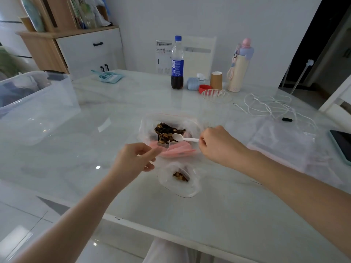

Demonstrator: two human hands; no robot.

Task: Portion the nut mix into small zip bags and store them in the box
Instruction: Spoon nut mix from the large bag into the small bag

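Nut mix [167,132], brown and dark, sits mid-table in one large clear zip bag [150,126]; your right hand [214,145] pinches one white plastic spoon [180,138] over it, empty. Your left hand [133,160] pinches open the rim of one small clear zip bag [182,185], holding one scant scoop. Early going, I judge: the clear plastic storage box [38,103], far left, shows no portions.

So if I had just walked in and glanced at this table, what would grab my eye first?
Probably the dark nut mix heaped in the big open bag at the table's middle, with the right hand holding a white plastic spoon over it. Just nearer, the left hand pinches open a small zip bag holding a few nuts. At the far edge stands a tall cola bottle.
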